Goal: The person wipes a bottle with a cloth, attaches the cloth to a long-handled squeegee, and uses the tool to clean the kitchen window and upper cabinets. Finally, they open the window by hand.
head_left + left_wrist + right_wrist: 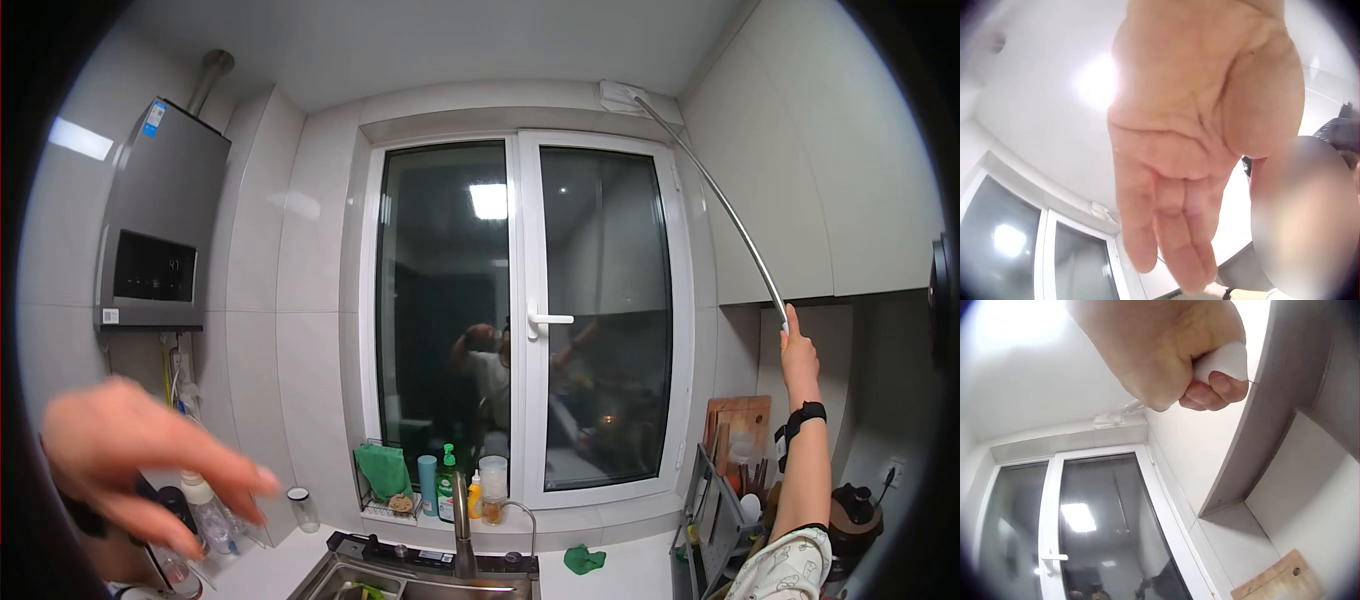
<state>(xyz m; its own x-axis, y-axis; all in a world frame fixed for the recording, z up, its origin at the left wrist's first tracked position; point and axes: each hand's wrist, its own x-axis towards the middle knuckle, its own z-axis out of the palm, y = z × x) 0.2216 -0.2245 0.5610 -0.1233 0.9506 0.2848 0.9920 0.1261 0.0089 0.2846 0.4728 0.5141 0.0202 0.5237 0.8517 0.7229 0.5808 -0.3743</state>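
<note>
My right hand [799,358] is raised at the right and grips the lower end of a long-handled flat mop [738,218]. Its silver pole slants up and left to a white mop head [618,97], which lies against the wall above the window, near the ceiling corner. In the right wrist view, fingers curl round the white handle end [1225,361]. My left hand [140,455] hovers at the lower left, blurred in the head view and holding nothing. Its palm [1169,119] faces the left wrist camera, fingers loosely extended.
Below the window [525,320] stand bottles [447,485] and a wire rack with a green cloth [382,470]. A faucet [463,530] rises over the sink [325,580]. Wall cabinets [800,170] flank the pole; a water heater [165,215] hangs left. A dish rack [705,520] stands right.
</note>
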